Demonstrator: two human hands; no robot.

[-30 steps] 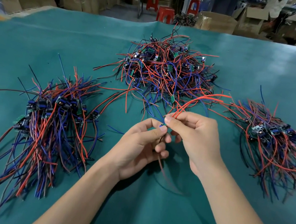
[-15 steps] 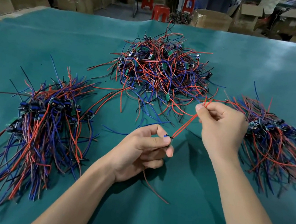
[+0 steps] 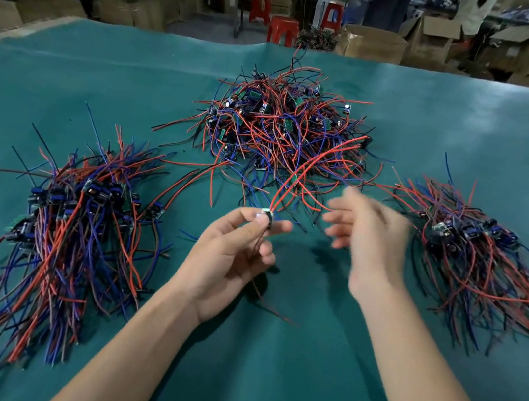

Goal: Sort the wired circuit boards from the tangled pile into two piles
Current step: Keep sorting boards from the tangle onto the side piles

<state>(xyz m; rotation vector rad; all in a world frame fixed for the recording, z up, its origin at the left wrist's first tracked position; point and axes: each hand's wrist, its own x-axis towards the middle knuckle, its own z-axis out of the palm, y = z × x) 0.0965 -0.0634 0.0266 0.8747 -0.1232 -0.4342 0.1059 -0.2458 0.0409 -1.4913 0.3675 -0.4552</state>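
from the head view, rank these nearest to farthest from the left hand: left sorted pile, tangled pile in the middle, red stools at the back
1. Left sorted pile: on the green mat to the left of the left hand, roughly level with it.
2. Tangled pile: ahead of that hand, mid-table; not much farther than the left pile.
3. Red stools: on the floor beyond the table's far edge, clearly farthest.
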